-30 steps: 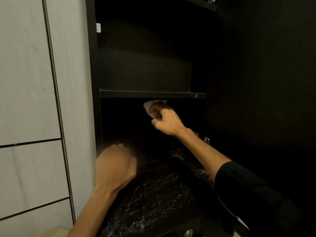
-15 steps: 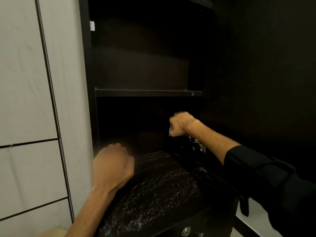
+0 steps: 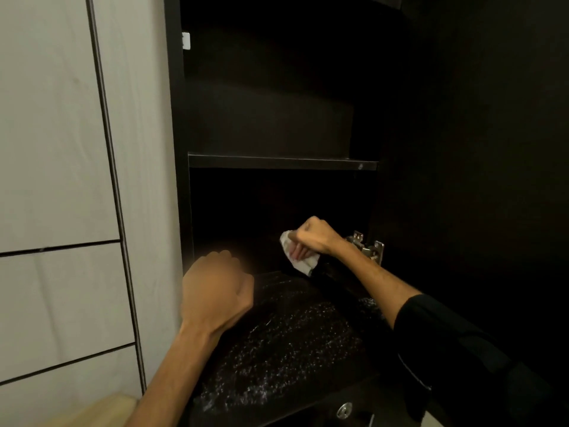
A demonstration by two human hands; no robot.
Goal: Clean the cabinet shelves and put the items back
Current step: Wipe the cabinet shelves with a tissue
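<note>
Dark wood shelves stand bare in the open cabinet (image 3: pixel 277 118), so wiping looks under way. The right hand (image 3: pixel 314 237) grips a white cloth (image 3: pixel 300 257) low in the lower compartment, at about 3 o'clock beside the metal hinge (image 3: pixel 368 246). The left hand (image 3: pixel 215 291) is curled at 7 o'clock; what it holds, I cannot tell. No items are visible, so restocking remains.
</note>
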